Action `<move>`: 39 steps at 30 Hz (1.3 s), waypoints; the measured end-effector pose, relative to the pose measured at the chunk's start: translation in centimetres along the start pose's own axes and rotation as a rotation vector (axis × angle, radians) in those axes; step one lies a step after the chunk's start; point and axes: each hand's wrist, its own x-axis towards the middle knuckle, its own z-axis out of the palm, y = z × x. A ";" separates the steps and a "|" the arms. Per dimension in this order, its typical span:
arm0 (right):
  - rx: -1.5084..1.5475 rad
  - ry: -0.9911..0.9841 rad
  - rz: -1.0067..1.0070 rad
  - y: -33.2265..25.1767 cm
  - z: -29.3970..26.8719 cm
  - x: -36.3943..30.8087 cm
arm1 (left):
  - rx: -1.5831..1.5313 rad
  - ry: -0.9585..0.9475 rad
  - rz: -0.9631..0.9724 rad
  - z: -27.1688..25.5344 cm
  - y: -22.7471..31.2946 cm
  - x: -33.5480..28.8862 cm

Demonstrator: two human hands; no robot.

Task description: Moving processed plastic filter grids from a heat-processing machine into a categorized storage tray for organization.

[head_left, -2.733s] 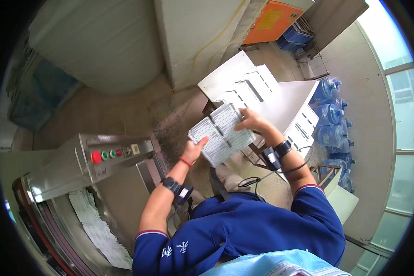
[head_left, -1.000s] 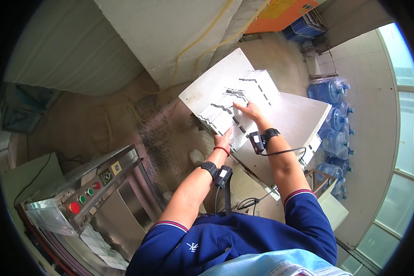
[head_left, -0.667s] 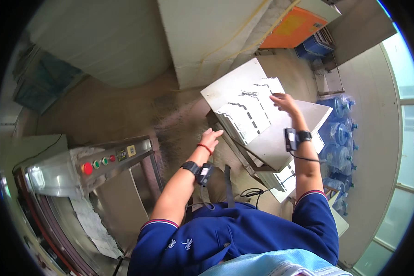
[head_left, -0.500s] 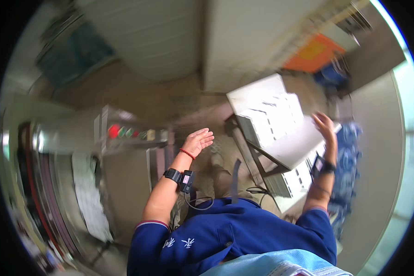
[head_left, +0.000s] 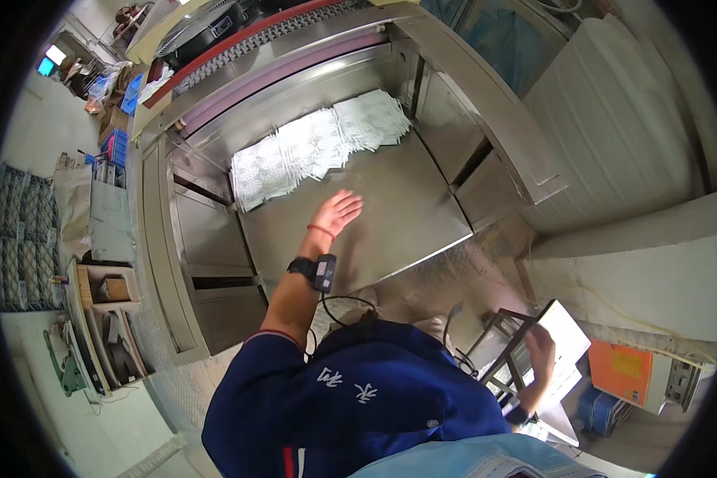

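Note:
My left hand (head_left: pixel 337 213) is stretched out, fingers extended and empty, above a bare metal tray (head_left: pixel 374 211) of a large machine. Along the tray's far side lie several overlapping thin white patterned sheets (head_left: pixel 309 145), beyond my fingertips. At the lower right my right hand (head_left: pixel 540 350) is beside a dark-framed stand (head_left: pixel 506 350) with white boards (head_left: pixel 567 334). Motion smears its fingers, so I cannot tell whether it touches the stand. Each wrist wears a black band, and the left one carries a small device (head_left: pixel 324 272) with a cable.
Raised metal walls (head_left: pixel 474 119) frame the tray, with a purple roller (head_left: pixel 283 72) along its far side. A black fan (head_left: pixel 207 28) sits beyond. At left is a shelf with a wooden box (head_left: pixel 107 288). An orange-fronted cabinet (head_left: pixel 620 370) stands at right.
My view has swung left, from the stand with the white boards to the metal tray. The left hand is now above the tray; the stand and right hand sit lower right.

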 end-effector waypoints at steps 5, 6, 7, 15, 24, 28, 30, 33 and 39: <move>0.169 -0.043 -0.240 -8.2 9.9 9.0 | -0.127 0.199 0.068 -9.4 3.8 -2.5; 0.336 0.014 -0.216 -9.4 11.5 12.0 | -0.160 0.212 0.087 -11.6 4.2 -2.5; 0.497 0.090 -0.249 -9.5 13.1 15.6 | -0.199 0.263 0.095 -12.5 4.7 -2.6; 0.487 0.531 -0.080 -15.4 18.1 26.6 | -0.326 0.450 0.146 -15.3 6.0 -5.5; 0.636 0.685 -0.374 -15.4 16.9 27.8 | -0.298 0.601 0.164 -11.5 7.2 -4.4; 0.517 0.464 -0.298 -14.4 15.2 28.2 | -0.179 0.493 0.074 -9.4 7.4 0.8; 0.262 0.352 -0.131 -11.6 15.4 27.4 | -0.179 0.493 0.036 -8.9 6.6 2.7; 0.111 -0.123 0.135 -7.2 17.2 28.2 | -0.134 0.478 0.014 -7.1 6.8 4.5; -0.156 -0.418 -0.192 -16.4 24.6 32.9 | -0.062 0.576 -0.001 -7.0 7.0 6.4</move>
